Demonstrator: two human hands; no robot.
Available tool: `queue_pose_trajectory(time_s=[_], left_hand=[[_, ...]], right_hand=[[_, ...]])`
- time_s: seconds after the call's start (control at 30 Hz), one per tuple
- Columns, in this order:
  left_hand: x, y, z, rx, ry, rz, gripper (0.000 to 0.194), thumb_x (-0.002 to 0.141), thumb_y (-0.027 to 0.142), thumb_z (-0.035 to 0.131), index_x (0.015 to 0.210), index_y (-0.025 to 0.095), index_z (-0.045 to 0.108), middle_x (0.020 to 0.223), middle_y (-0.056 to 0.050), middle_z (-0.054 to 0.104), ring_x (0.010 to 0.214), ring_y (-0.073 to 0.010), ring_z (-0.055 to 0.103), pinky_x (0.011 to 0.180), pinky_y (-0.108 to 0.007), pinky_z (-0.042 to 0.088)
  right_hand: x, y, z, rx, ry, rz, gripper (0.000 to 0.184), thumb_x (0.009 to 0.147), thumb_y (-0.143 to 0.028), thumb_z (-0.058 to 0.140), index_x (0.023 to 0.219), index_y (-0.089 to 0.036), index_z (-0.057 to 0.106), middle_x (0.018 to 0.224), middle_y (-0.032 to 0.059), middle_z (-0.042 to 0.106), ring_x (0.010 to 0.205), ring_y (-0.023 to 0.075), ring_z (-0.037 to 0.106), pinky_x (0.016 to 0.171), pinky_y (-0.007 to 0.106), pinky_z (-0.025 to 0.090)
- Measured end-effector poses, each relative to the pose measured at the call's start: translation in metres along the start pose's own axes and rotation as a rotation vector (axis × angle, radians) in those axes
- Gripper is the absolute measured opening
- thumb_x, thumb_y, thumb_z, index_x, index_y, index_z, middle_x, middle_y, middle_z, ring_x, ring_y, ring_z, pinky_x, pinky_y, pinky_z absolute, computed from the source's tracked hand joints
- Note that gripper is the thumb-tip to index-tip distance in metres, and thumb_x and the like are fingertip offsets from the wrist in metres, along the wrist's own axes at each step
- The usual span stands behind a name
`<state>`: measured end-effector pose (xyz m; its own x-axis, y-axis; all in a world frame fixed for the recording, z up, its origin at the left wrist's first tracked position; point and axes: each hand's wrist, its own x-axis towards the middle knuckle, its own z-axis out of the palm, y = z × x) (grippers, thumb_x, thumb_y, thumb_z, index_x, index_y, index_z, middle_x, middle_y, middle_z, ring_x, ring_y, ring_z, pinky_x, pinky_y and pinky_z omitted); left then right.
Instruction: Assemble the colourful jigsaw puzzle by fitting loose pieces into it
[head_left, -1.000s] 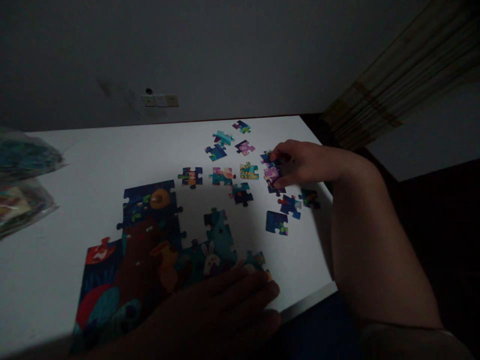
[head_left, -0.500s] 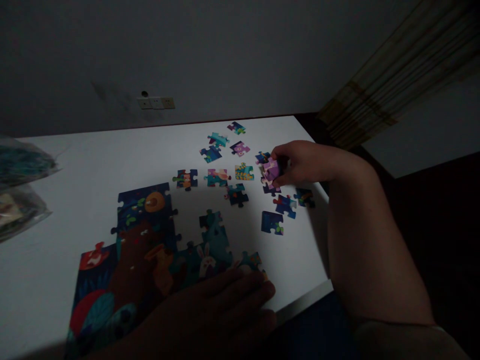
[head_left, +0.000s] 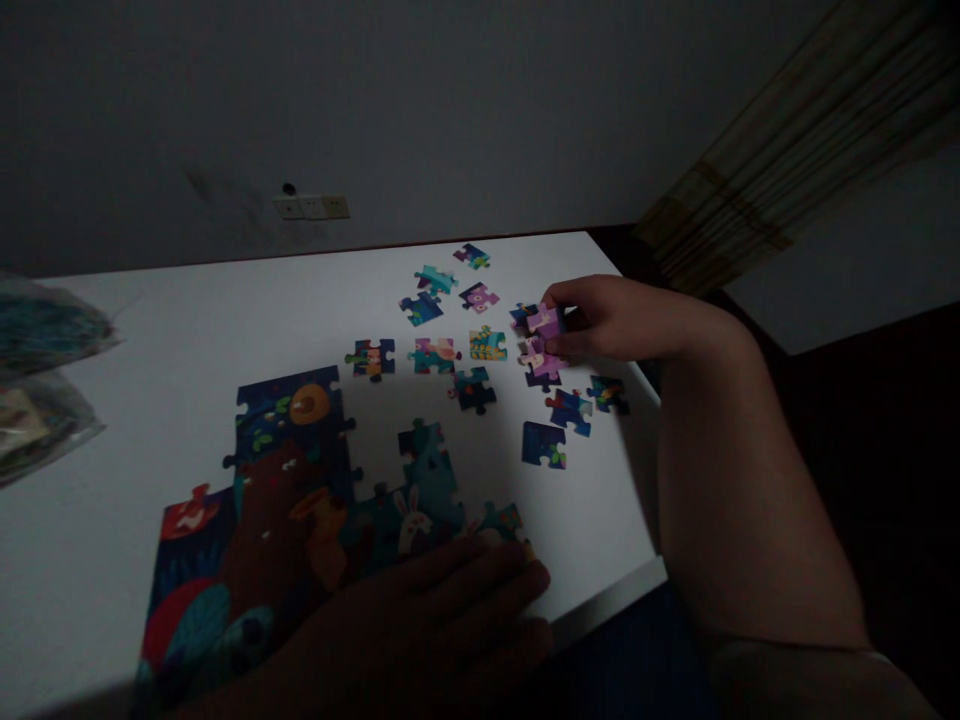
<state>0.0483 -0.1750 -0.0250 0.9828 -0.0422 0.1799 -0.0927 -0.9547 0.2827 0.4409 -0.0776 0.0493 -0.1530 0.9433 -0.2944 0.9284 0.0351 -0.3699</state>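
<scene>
Right hand (head_left: 611, 322) pinches a purple puzzle piece (head_left: 545, 322) among loose pieces at the white table's (head_left: 187, 330) far right; thin, light, stiff card, best gripped by edges. Left hand (head_left: 442, 620), fingers together, lies flat on the assembled puzzle (head_left: 300, 490).

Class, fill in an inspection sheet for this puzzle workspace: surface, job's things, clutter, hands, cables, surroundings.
Surface: white table, dimly lit.
Job's things: partly assembled puzzle at the near edge; loose pieces spread beyond it; purple piece lifted in the fingers.
Clutter: plastic bags at the table's left edge.
Hands: right hand pinches the purple piece; left hand lies flat on the assembled puzzle's near right corner.
Cables: nothing seen.
Surroundings: grey wall with sockets; striped curtain at right.
</scene>
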Motion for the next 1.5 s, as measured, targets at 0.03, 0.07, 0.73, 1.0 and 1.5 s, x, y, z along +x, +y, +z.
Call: queue_pose_trajectory(time_s=[0.03, 0.07, 0.73, 1.0, 1.5], left_hand=[[0.001, 0.000, -0.002, -0.007, 0.003, -0.007, 0.042, 0.123, 0.029, 0.072, 0.165, 0.026, 0.077, 0.181, -0.001, 0.072, 0.163, -0.0202, 0.067, 0.139, -0.035, 0.049], [0.002, 0.001, -0.004, -0.018, 0.005, -0.013, 0.043, 0.123, 0.029, 0.072, 0.165, 0.026, 0.077, 0.181, -0.002, 0.072, 0.163, -0.0204, 0.068, 0.139, -0.036, 0.049], [-0.003, 0.003, 0.001, -0.049, 0.023, -0.002, 0.054, 0.119, 0.043, 0.073, 0.169, 0.022, 0.074, 0.190, -0.008, 0.061, 0.176, -0.0242, 0.056, 0.148, -0.041, 0.049], [-0.003, 0.006, 0.006, -0.003, 0.021, -0.005, 0.048, 0.122, 0.040, 0.068, 0.167, 0.025, 0.075, 0.188, -0.004, 0.063, 0.175, -0.0222, 0.055, 0.152, -0.038, 0.040], [0.000, 0.004, 0.006, 0.020, 0.045, -0.006, 0.046, 0.121, 0.042, 0.070, 0.163, 0.027, 0.079, 0.187, -0.004, 0.064, 0.173, -0.0230, 0.058, 0.147, -0.036, 0.047]], right_hand=[[-0.001, -0.002, 0.000, 0.022, 0.006, -0.020, 0.036, 0.093, -0.053, 0.086, 0.114, -0.024, 0.081, 0.115, 0.0128, 0.088, 0.101, 0.0337, 0.080, 0.084, 0.042, 0.060], [-0.001, -0.006, 0.000, 0.058, 0.000, -0.043, 0.036, 0.094, -0.055, 0.086, 0.113, -0.025, 0.080, 0.114, 0.0115, 0.088, 0.100, 0.0329, 0.080, 0.084, 0.042, 0.061], [0.020, -0.092, 0.042, 0.361, -0.455, -0.386, 0.015, 0.088, -0.028, 0.083, 0.096, -0.027, 0.071, 0.090, -0.0026, 0.076, 0.081, 0.0185, 0.071, 0.073, 0.031, 0.055], [0.024, -0.095, 0.052, 0.382, -0.394, -0.466, 0.028, 0.085, -0.027, 0.081, 0.083, -0.028, 0.053, 0.084, -0.0038, 0.061, 0.079, 0.0181, 0.056, 0.072, 0.034, 0.047], [0.023, -0.080, 0.038, 0.528, -0.313, -0.288, 0.014, 0.095, -0.029, 0.068, 0.084, -0.024, 0.074, 0.076, 0.0017, 0.073, 0.068, 0.0170, 0.063, 0.069, 0.034, 0.050]])
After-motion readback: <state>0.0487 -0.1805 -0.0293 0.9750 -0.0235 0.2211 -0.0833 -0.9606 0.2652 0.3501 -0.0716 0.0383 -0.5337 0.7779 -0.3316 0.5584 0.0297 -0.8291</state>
